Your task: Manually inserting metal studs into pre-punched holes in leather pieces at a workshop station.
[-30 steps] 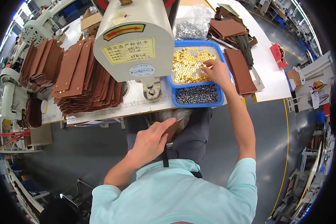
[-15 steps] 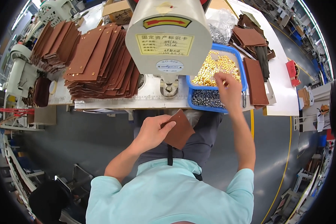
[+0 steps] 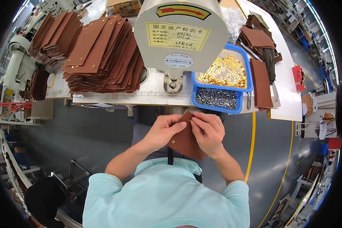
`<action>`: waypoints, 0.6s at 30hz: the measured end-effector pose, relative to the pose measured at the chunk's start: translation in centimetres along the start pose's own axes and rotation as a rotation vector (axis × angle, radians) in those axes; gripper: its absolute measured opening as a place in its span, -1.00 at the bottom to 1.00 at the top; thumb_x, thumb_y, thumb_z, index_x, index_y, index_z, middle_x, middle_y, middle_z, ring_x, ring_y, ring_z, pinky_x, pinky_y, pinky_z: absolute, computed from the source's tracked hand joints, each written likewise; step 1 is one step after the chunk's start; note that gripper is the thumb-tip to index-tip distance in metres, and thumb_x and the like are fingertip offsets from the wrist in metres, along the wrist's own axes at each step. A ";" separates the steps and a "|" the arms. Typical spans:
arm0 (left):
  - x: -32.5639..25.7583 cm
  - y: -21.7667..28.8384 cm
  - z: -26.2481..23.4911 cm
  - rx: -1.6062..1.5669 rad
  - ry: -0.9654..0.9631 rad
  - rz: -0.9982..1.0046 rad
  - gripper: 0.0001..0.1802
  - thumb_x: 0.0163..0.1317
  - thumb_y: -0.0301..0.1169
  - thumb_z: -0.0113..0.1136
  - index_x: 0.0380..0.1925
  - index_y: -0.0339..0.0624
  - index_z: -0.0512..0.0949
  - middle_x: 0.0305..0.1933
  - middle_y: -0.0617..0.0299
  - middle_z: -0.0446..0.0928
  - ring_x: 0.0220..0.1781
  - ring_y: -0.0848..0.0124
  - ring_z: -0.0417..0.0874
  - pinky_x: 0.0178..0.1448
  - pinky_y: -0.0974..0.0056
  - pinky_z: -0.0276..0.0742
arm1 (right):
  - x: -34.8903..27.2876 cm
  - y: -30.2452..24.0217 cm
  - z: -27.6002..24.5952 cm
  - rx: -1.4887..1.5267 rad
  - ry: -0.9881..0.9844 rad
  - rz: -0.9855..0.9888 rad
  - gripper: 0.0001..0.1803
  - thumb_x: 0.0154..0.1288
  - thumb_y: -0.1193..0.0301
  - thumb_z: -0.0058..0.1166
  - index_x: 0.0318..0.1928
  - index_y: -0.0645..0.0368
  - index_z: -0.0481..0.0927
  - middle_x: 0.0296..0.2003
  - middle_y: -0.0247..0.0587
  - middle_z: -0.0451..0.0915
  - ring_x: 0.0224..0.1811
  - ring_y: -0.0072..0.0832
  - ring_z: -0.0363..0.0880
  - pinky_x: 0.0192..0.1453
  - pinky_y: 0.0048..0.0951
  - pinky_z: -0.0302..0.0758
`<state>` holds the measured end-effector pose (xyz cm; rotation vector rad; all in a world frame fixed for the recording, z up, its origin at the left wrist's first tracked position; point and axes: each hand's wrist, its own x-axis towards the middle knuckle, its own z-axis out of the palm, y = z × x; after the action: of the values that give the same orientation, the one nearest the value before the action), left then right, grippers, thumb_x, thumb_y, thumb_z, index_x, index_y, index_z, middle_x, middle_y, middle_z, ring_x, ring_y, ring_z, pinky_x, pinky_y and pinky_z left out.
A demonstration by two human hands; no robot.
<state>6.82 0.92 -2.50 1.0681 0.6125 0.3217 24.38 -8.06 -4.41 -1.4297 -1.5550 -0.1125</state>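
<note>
My left hand point(image 3: 160, 133) grips a brown leather piece point(image 3: 186, 142) over my lap, thumb on its face. One gold eyelet point(image 3: 173, 141) sits on the piece near that thumb. At the upper corner of the leather, my right hand point(image 3: 209, 133) is closed in a pinch, with a tiny gold eyelet point(image 3: 191, 119) just showing at its fingertips. Ahead, on the table, a blue tray point(image 3: 250, 72) contains loose gold eyelets point(image 3: 226, 72). A second blue tray point(image 3: 237, 110) below it carries dark metal pieces point(image 3: 216, 98).
A cream press machine point(image 3: 182, 34) rises at the table's middle, its die point(image 3: 173, 85) near the front edge. Stacked brown leather pieces point(image 3: 98, 57) stand left of it. More leather point(image 3: 260, 83) lies right of the trays. A chair point(image 3: 74, 174) is behind at left.
My right hand has come back from the gold eyelets in the tray to the leather's upper corner. The leather has turned a little in my left hand, and the view has shifted slightly.
</note>
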 end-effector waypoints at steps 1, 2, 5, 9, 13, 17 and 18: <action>0.1 -0.5 -0.1 -0.029 0.003 0.004 -0.72 0.54 -0.36 0.11 0.08 -0.31 0.62 -0.19 0.36 0.66 -0.21 0.66 0.59 -0.15 0.47 0.55 | -0.1 0.0 0.1 -0.018 0.011 -0.022 -0.77 0.01 0.58 0.44 -0.25 0.19 0.75 -0.16 -0.24 0.76 -0.24 -0.30 0.69 -0.18 -0.33 0.57; 0.2 -0.8 -0.2 -0.059 0.006 0.007 -0.70 0.55 -0.33 0.11 0.08 -0.32 0.62 -0.19 0.36 0.66 -0.21 0.65 0.60 -0.16 0.47 0.56 | -0.1 0.0 0.1 -0.035 0.022 -0.043 -0.76 0.00 0.58 0.44 -0.25 0.18 0.75 -0.16 -0.24 0.76 -0.24 -0.31 0.69 -0.19 -0.34 0.56; 0.0 -0.6 0.1 -0.120 0.005 -0.018 -0.70 0.55 -0.35 0.11 0.07 -0.34 0.63 -0.16 0.33 0.68 -0.19 0.64 0.62 -0.13 0.45 0.58 | -0.2 0.0 0.1 -0.048 0.040 -0.089 -0.75 -0.01 0.57 0.44 -0.24 0.17 0.75 -0.15 -0.25 0.76 -0.24 -0.32 0.69 -0.19 -0.35 0.55; 0.1 -0.5 0.1 -0.142 -0.003 -0.028 -0.71 0.54 -0.35 0.12 0.05 -0.35 0.64 -0.14 0.31 0.69 -0.17 0.63 0.64 -0.12 0.44 0.60 | -0.2 0.0 -0.1 -0.066 0.030 -0.112 -0.73 -0.02 0.55 0.45 -0.22 0.16 0.75 -0.13 -0.24 0.75 -0.23 -0.32 0.70 -0.18 -0.34 0.54; 0.2 -0.6 0.1 -0.168 -0.004 -0.054 -0.71 0.53 -0.36 0.14 0.04 -0.35 0.65 -0.14 0.29 0.70 -0.17 0.62 0.64 -0.12 0.44 0.60 | -0.3 -0.1 -0.3 -0.113 -0.005 -0.156 -0.75 -0.04 0.56 0.42 -0.25 0.20 0.76 -0.13 -0.16 0.75 -0.22 -0.27 0.69 -0.14 -0.31 0.58; 0.1 -0.3 0.0 -0.158 0.006 -0.048 -0.72 0.49 -0.35 0.22 -0.02 -0.37 0.69 -0.20 0.29 0.71 -0.20 0.62 0.64 -0.16 0.44 0.60 | -0.4 -0.9 -0.2 -0.185 -0.042 -0.192 -0.72 -0.03 0.50 0.36 -0.20 0.18 0.76 -0.06 -0.16 0.74 -0.20 -0.27 0.69 -0.10 -0.29 0.52; 0.1 -0.3 0.0 -0.159 -0.003 -0.048 -0.72 0.49 -0.35 0.22 -0.02 -0.37 0.69 -0.20 0.29 0.71 -0.20 0.62 0.64 -0.16 0.44 0.60 | -0.5 -0.9 -0.3 -0.194 -0.042 -0.191 -0.72 -0.03 0.50 0.36 -0.20 0.18 0.76 -0.06 -0.16 0.74 -0.20 -0.27 0.69 -0.10 -0.29 0.52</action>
<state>6.89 0.80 -2.77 0.8998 0.5990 0.3215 23.73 -8.91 -4.10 -1.4362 -1.7521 -0.3575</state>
